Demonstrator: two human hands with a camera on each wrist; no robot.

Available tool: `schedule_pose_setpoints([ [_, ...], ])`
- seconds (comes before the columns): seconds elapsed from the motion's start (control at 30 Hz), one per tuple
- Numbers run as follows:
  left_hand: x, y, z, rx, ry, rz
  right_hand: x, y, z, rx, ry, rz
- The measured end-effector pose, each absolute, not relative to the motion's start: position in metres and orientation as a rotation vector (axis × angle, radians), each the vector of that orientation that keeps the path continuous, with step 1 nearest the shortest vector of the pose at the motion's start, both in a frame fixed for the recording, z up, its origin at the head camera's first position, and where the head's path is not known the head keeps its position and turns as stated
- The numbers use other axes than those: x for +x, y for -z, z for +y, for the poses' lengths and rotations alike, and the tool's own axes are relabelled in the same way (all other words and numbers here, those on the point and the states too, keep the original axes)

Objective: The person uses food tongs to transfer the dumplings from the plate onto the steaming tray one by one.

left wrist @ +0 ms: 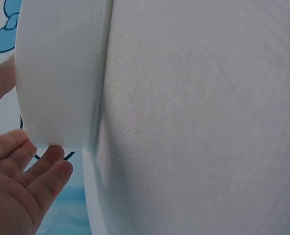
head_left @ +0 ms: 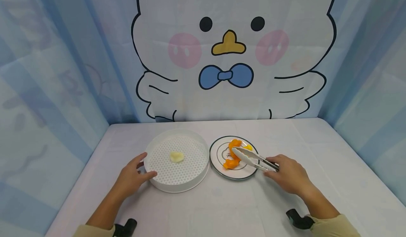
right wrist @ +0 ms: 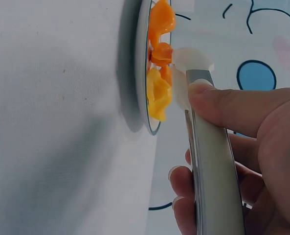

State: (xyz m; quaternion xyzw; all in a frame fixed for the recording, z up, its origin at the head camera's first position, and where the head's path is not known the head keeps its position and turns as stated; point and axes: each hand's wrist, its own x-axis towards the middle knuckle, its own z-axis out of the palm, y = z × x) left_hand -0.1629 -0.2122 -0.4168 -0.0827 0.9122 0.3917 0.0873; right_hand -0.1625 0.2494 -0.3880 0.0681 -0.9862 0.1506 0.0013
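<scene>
The left hand (head_left: 131, 177) rests its spread thumb and fingers against the outer wall of a white round perforated tray (head_left: 193, 166), as the left wrist view also shows. A pale yellow, irregular piece (head_left: 176, 157) lies on the tray's holed base. Metal tongs with whitish tips (head_left: 248, 156) are gripped by the right hand (head_left: 290, 175), thumb along one arm. Their tips are over a dark-rimmed white plate (head_left: 219, 166), close to orange glossy pieces (head_left: 231, 164). A yellow piece (right wrist: 158, 93) is also on the plate. Whether the tongs pinch a piece, I cannot tell.
The tray and plate stand side by side on a white-covered table (head_left: 222, 208). Behind it hangs a curtain (head_left: 234, 99) with a cartoon bird, and blue curtains (head_left: 47, 89) flank both sides. Each wrist wears a black device (head_left: 299, 220).
</scene>
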Motion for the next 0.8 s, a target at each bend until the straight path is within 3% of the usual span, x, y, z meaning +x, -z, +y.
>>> schedule_pose_setpoints([
  [0.37,-0.163,0.416,-0.212,-0.243,-1.168,2.714,-0.164,0.378,0.242,0.254,-0.51,-2.992],
  [0.8,-0.162,0.416,-0.212,-0.229,-1.173,2.722,-0.183,0.364,0.198,0.392,-0.569,-2.986],
])
